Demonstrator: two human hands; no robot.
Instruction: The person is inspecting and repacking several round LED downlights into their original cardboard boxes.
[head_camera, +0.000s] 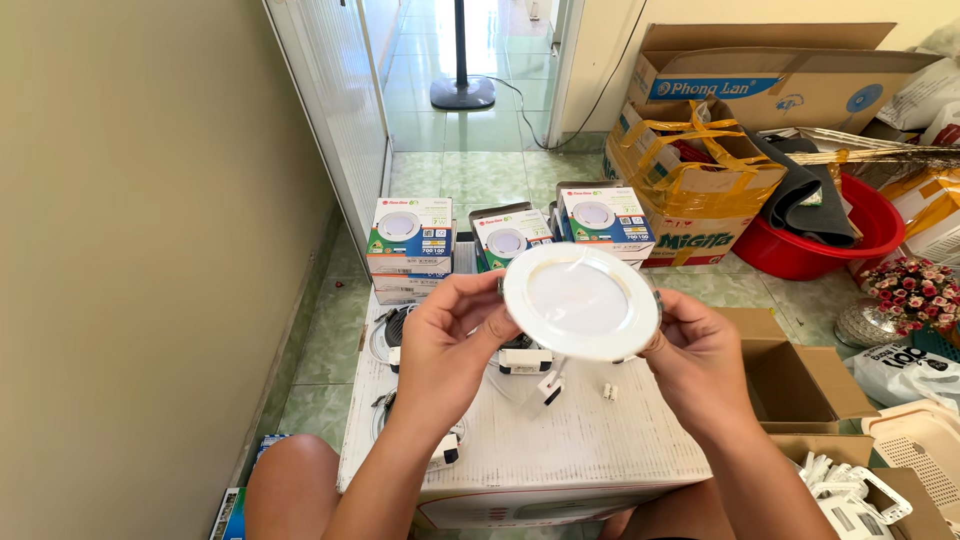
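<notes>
Both hands, the left hand and right hand, grasp the round white lamp with their fingers above the bench, already unpacked, while three lamp boxes wait at twelve o'clock.

- We are holding a round white downlight at the centre of the frame, its flat face turned up towards us.
- Our left hand is gripping its left rim, and our right hand is gripping its right rim.
- A white cardboard box is lying below the lamp, bearing a small white driver with wires.
- Three printed lamp boxes are standing just above centre.
- A red basin is sitting at the upper right, beside a taped brown carton.
</notes>
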